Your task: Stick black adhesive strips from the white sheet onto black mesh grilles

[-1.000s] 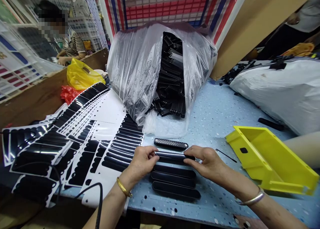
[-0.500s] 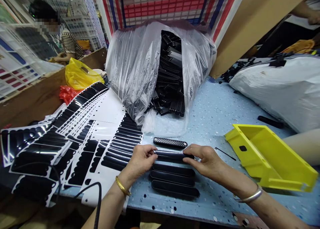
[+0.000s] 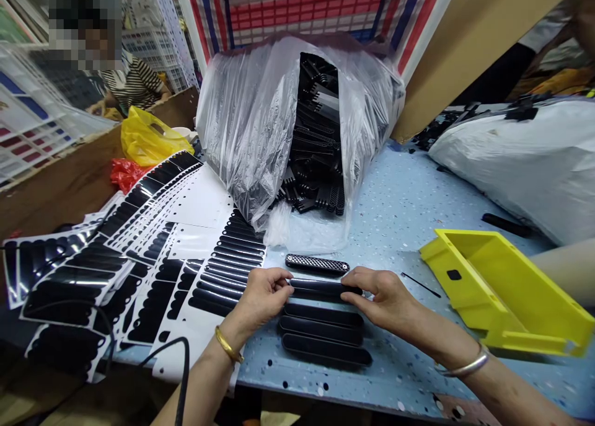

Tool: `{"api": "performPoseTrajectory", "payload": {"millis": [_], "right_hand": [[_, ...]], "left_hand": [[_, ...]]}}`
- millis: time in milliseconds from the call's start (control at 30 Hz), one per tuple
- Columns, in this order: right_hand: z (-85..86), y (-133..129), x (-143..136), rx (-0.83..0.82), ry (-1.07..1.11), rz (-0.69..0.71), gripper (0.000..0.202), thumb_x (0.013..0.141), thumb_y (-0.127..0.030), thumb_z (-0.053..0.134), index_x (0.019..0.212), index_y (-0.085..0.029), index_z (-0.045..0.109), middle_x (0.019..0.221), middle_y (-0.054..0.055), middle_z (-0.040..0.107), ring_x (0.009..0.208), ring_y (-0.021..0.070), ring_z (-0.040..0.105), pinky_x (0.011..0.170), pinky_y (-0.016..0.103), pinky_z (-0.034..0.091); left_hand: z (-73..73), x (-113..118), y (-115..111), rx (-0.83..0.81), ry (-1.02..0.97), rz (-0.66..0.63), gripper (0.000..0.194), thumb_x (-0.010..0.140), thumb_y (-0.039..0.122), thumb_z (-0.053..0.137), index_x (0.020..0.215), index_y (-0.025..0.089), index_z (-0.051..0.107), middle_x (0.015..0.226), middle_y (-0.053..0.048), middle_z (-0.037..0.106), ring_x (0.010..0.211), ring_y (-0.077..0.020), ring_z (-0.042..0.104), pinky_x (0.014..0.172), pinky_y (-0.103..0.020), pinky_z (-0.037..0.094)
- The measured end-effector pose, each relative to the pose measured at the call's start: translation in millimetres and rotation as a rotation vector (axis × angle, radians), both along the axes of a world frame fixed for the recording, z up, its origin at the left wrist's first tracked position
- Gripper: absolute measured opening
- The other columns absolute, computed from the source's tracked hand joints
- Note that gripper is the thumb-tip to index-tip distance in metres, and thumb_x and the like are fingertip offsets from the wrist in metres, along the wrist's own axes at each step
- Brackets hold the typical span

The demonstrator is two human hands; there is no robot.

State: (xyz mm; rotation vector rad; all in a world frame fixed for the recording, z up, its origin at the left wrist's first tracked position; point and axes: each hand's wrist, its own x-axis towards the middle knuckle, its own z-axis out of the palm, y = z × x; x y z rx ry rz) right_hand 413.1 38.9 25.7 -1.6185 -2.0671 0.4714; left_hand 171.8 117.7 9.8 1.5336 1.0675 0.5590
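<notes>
Between my two hands a glossy black strip [image 3: 318, 288] is stretched level, just above the table. My left hand [image 3: 266, 294] pinches its left end between thumb and fingers. At the other end my right hand [image 3: 383, 297] does the same. Whether the strip lies on another black piece beneath it, I cannot tell. Right below, several black bars [image 3: 326, 350] with rounded ends lie side by side. A bar with a silver diamond pattern [image 3: 317, 264] lies just beyond the strip. Left of my hands is a sheet of similar black stickers [image 3: 227, 261].
A plastic bag [image 3: 246, 128] of black comb-like parts stands at the back. More sticker sheets [image 3: 69, 277] spread leftward. On the right are a yellow bin [image 3: 502, 289], a thin dark stick [image 3: 421, 284] and a white sack [image 3: 525, 153]. A person [image 3: 134, 82] sits at far left.
My hands keep nearly the same place and grip on the strip. At far left the person's head and body have turned.
</notes>
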Motion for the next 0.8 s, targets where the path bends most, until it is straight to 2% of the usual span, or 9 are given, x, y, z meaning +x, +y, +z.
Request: {"api": "performPoseTrajectory", "payload": {"millis": [200, 367, 500, 800], "right_hand": [[0.2, 0.4, -1.0, 0.000, 0.001, -0.005, 0.012, 0.081, -0.017, 0.060, 0.083, -0.018, 0.071, 0.080, 0.006, 0.070, 0.069, 0.0166, 0.066, 0.064, 0.027, 0.051], [-2.8, 0.1, -1.0, 0.003, 0.008, -0.009, 0.012, 0.081, -0.017, 0.060, 0.082, -0.018, 0.071, 0.081, 0.006, 0.070, 0.069, 0.0167, 0.066, 0.064, 0.027, 0.051], [-5.1, 0.5, -1.1, 0.006, -0.004, -0.016, 0.012, 0.080, -0.016, 0.059, 0.080, -0.018, 0.071, 0.080, 0.006, 0.070, 0.069, 0.0168, 0.065, 0.064, 0.027, 0.051], [-2.8, -0.2, -3.5, -0.004, -0.010, -0.017, 0.011, 0.079, -0.014, 0.060, 0.081, -0.017, 0.071, 0.081, 0.006, 0.069, 0.071, 0.0166, 0.065, 0.065, 0.027, 0.050]], "left_hand": [[-2.5, 0.0, 0.1, -0.004, -0.011, -0.002, 0.029, 0.069, 0.021, 0.060, 0.093, 0.009, 0.073, 0.062, -0.001, 0.061, 0.055, -0.0113, 0.059, 0.053, -0.021, 0.046], [-6.2, -1.7, 2.4, -0.012, -0.044, -0.017, 0.027, 0.076, 0.024, 0.055, 0.090, 0.009, 0.072, 0.060, -0.002, 0.062, 0.052, -0.0111, 0.061, 0.047, -0.018, 0.044], [-8.6, -1.6, 4.6, -0.064, -0.068, 0.000, 0.025, 0.076, 0.028, 0.056, 0.086, 0.009, 0.070, 0.060, -0.001, 0.060, 0.048, -0.0089, 0.059, 0.042, -0.015, 0.041], [0.8, 2.3, 4.9, -0.177, -0.102, 0.037, 0.027, 0.073, 0.034, 0.063, 0.081, 0.008, 0.067, 0.058, 0.000, 0.058, 0.046, -0.0076, 0.057, 0.040, -0.014, 0.039]]}}
